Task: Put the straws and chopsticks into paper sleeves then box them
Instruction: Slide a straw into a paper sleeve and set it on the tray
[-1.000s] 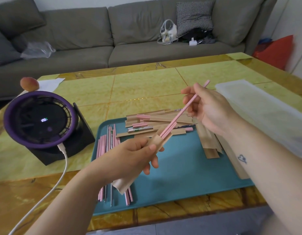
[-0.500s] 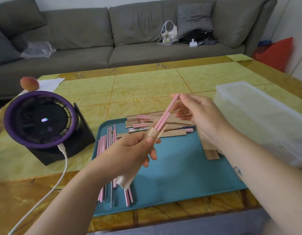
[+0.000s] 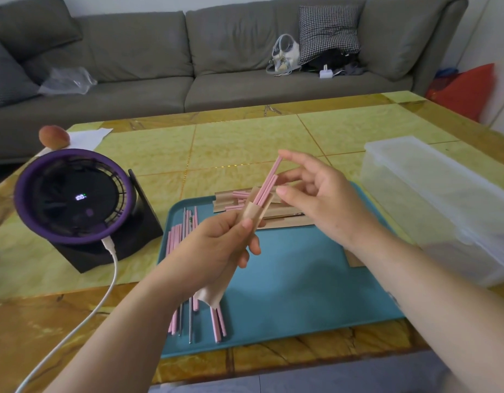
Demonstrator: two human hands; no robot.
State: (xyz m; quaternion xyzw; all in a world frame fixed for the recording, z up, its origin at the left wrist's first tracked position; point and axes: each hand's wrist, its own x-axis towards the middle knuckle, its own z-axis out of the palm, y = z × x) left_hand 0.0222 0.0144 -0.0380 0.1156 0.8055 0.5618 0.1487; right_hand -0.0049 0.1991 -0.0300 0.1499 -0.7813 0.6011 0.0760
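Tabletop fan (image 3: 75, 197) shows blurred digits (image 3: 80, 197); left hand (image 3: 217, 251) grips sleeve (image 3: 252, 212).

home living room, grey sofa (image 3: 188, 66), checked cushion (image 3: 328, 32), tiled table (image 3: 245, 143)

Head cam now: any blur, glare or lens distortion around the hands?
Head view: the pink straws and left hand are sharp, right hand fingertips slightly soft. Head view: wide-angle bending curves the table edge and smears the clear box. Head view: light is even, with a soft shadow on the teal tray, no harsh glare.
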